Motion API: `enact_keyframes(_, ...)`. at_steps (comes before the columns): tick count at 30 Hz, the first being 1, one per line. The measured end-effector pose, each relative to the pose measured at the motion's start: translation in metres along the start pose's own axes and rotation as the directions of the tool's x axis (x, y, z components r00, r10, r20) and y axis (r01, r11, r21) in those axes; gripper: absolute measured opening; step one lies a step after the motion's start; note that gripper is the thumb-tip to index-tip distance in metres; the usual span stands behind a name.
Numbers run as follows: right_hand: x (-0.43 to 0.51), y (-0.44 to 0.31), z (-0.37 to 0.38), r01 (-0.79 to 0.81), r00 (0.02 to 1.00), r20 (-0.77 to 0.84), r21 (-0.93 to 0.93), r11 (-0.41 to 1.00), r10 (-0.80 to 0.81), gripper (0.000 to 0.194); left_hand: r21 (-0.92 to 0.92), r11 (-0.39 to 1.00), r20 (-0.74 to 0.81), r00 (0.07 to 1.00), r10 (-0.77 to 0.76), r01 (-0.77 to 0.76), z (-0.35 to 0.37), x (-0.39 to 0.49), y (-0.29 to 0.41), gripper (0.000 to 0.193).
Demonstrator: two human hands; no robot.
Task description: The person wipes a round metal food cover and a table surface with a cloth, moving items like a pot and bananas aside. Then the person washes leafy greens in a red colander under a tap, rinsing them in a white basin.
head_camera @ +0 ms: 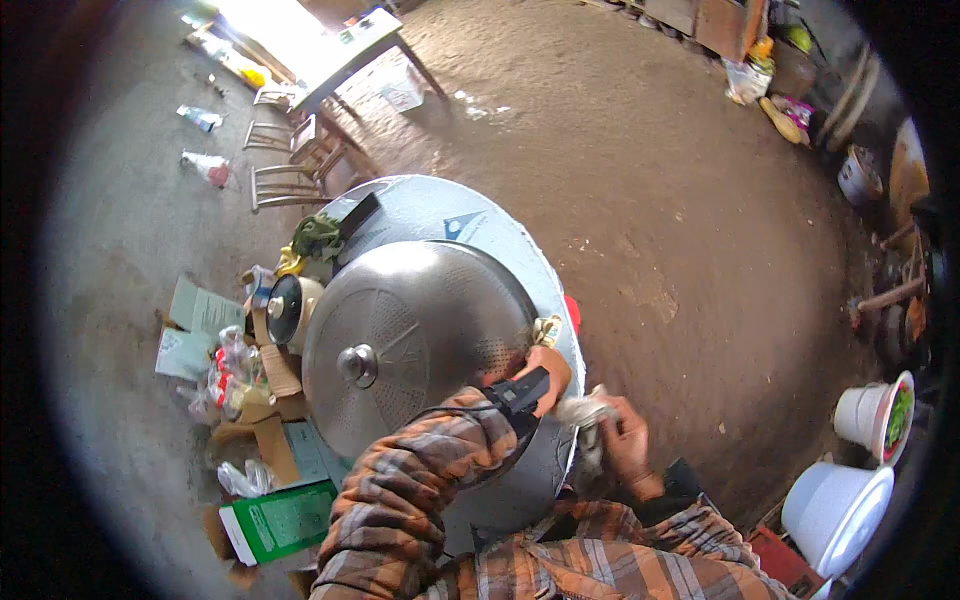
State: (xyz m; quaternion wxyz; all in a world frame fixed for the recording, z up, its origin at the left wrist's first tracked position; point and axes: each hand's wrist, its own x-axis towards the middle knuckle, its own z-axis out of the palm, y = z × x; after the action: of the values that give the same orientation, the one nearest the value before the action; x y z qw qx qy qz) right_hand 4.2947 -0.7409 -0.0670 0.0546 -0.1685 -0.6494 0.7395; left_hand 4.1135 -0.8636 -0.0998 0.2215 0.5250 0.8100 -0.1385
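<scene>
A large domed metal lid (409, 300) with a round knob and small perforations rests over a round table with a pale, shiny cover (517, 240). My left hand (550, 371), with a black device strapped at its wrist, is at the lid's right rim. Beside its fingers is a small patterned cloth (547, 331); whether the hand grips it or the rim is not clear. To the right, just past the table edge, my right hand (628, 442) pinches a crumpled greyish-white cloth (586, 412), which hangs down and reaches towards my left hand.
Left of the lid stand a lidded cooking pot (304, 307), leafy greens (316, 236), plastic bags (236, 375) and a green box (289, 525). Chairs (281, 184) and a table (352, 56) are farther off. White buckets (829, 510) stand at the lower right.
</scene>
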Motion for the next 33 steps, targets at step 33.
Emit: enact_keyframes(33,0.191,-0.071,0.220,0.932,0.333,0.805,-0.202,0.301,-0.492,0.030,-0.361,0.654,-0.267,0.599,-0.755,0.664,0.169,-0.242,0.175,0.044)
